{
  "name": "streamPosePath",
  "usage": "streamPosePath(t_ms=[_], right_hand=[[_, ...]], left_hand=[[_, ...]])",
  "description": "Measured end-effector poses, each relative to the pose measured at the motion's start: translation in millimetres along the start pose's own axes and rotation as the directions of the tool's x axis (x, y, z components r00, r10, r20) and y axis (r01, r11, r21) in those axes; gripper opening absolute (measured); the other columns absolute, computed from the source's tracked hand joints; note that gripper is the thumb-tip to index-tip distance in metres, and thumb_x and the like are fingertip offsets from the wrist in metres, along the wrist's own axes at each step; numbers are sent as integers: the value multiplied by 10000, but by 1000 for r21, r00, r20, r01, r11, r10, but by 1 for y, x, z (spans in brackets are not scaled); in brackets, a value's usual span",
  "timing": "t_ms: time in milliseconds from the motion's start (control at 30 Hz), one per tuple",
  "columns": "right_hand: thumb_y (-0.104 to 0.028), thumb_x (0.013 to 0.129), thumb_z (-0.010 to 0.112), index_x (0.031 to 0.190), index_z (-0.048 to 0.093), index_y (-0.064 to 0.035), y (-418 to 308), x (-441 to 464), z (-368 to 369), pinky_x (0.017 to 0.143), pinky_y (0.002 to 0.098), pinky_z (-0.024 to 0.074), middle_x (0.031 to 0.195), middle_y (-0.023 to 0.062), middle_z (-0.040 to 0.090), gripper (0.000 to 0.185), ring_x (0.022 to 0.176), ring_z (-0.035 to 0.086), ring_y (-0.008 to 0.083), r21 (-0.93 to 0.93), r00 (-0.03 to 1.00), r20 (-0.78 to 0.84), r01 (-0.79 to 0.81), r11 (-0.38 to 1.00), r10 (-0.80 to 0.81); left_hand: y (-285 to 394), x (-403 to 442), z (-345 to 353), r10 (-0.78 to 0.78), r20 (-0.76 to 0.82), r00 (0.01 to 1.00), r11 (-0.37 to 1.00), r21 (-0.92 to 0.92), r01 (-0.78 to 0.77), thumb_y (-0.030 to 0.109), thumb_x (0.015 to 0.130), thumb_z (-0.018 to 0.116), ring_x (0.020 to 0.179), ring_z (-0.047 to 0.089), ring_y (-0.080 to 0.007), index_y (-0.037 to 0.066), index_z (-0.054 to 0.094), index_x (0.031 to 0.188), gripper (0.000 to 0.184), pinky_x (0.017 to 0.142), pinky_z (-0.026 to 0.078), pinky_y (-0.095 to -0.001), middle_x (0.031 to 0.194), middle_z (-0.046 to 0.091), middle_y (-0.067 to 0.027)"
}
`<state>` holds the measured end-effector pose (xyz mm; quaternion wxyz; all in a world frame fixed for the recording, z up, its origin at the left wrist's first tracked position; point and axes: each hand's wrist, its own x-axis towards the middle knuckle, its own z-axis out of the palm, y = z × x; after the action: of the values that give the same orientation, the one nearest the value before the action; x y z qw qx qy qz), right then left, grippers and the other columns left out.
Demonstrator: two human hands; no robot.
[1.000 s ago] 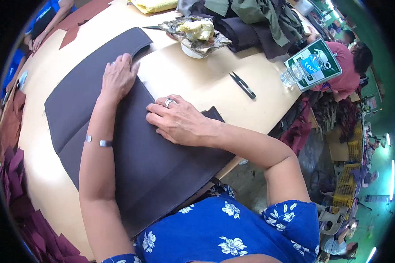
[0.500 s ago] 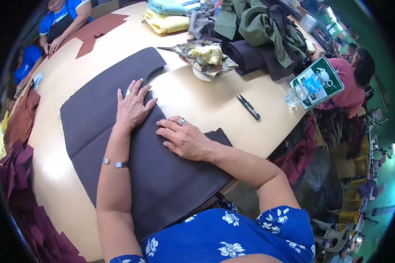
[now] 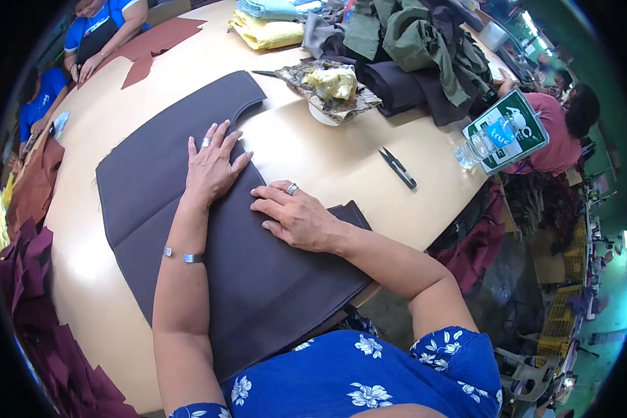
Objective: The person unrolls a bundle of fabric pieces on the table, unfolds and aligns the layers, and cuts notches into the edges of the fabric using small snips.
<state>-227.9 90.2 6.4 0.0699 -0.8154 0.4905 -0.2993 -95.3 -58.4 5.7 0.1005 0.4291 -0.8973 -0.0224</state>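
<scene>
A dark brown cut fabric panel (image 3: pixel 167 188) lies flat on the table, with a curved cut-out at its far right edge and a crease across its middle. My left hand (image 3: pixel 216 160) rests palm down on it, fingers spread, wearing a ring. Close by, my right hand (image 3: pixel 296 214) lies on the panel near its right edge, fingers slightly bent and holding nothing visible. Beyond my right hand, black thread snips (image 3: pixel 398 168) lie on the bare tabletop. The panel's near end reaches my body at the table edge.
The pale table (image 3: pixel 313 164) bears a patterned cloth bundle (image 3: pixel 331 87), a green garment pile (image 3: pixel 418 56), folded yellow cloth (image 3: pixel 265 31) and a water bottle (image 3: pixel 477 146) beside a green-and-white board (image 3: pixel 498 157). Maroon pieces (image 3: pixel 70 362) lie left. Co-workers sit at far left and right.
The view has shifted very slightly. Both hands keep their places on the brown fabric panel, which has not visibly moved.
</scene>
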Motion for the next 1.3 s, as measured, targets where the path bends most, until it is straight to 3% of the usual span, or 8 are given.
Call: streamPosePath(t_ms=[533, 633, 767, 833, 933, 1067, 1233, 1300], right_hand=[[-110, 732, 602, 1024, 526, -46, 0, -1, -1, 880, 360, 402, 1117, 119, 499, 308, 1046, 465, 283, -26, 1000, -1, 11, 1000, -11], [-108, 733, 598, 1007, 536, -34, -1, -1, 2, 878, 362, 402, 1104, 127, 506, 291, 1037, 470, 282, -54, 999, -25, 45, 998, -46], [-103, 732, 596, 1018, 537, -26, -1, 0, 1, 893, 363, 392, 1120, 130, 500, 301, 1052, 461, 281, -47, 1000, 5, 31, 998, -31], [-99, 733, 598, 1055, 526, -32, -2, 0, -1, 929, 366, 367, 1149, 121, 482, 337, 1079, 442, 277, -32, 999, 46, -3, 999, 5], [-101, 733, 598, 1062, 523, -30, -3, 0, 0, 926, 372, 370, 1150, 121, 484, 345, 1078, 443, 281, -47, 1000, 21, 5, 999, -4], [-101, 733, 599, 1060, 523, -30, -1, -3, 1, 916, 375, 379, 1144, 118, 492, 343, 1070, 450, 283, -17, 1000, 9, 1, 1000, -1], [-111, 737, 601, 1050, 526, -38, 2, -1, 0, 903, 370, 389, 1133, 111, 503, 330, 1059, 456, 287, -4, 1000, 30, 5, 1000, -5], [-125, 739, 607, 1051, 526, -42, 0, 8, -11, 903, 369, 391, 1131, 115, 505, 333, 1065, 454, 288, -17, 978, 200, -60, 998, 62]], left_hand=[[3, -1, 0, 11, -32, 999, 1000, 15, -10, 431, 841, 462, 1288, 263, -228, 159, 451, 1230, 475, 1040, 151, -508, 1381, 309, -46], [2, -5, -2, 166, -291, 942, 986, 22, -167, 307, 816, 536, 1202, 374, -254, 104, 498, 1135, 380, 994, 266, -458, 1271, 418, -80], [11, -36, -14, 304, -326, 895, 924, -129, -360, 84, 741, 591, 987, 495, -273, 51, 511, 934, 211, 841, 379, -388, 1005, 509, -101], [16, -59, -24, 287, -52, 957, 935, -203, -292, 142, 793, 554, 1100, 448, -270, 67, 511, 1021, 243, 933, 337, -386, 1121, 490, -100], [11, -71, -20, 231, -38, 972, 961, -146, -234, 243, 854, 479, 1242, 321, -252, 111, 466, 1174, 347, 1033, 218, -427, 1292, 398, -84], [18, -70, -26, 119, 161, 980, 993, 3, -122, 391, 874, 406, 1326, 155, -234, 173, 341, 1321, 501, 1053, 65, -513, 1425, 216, -59], [13, -68, -16, 53, 108, 993, 997, -63, -46, 428, 853, 428, 1331, 141, -240, 157, 304, 1343, 573, 1060, 46, -488, 1436, 178, -86], [9, -68, -10, 64, 65, 996, 994, -96, -58, 386, 858, 442, 1323, 172, -248, 146, 303, 1342, 558, 1062, 58, -482, 1418, 226, -100]])
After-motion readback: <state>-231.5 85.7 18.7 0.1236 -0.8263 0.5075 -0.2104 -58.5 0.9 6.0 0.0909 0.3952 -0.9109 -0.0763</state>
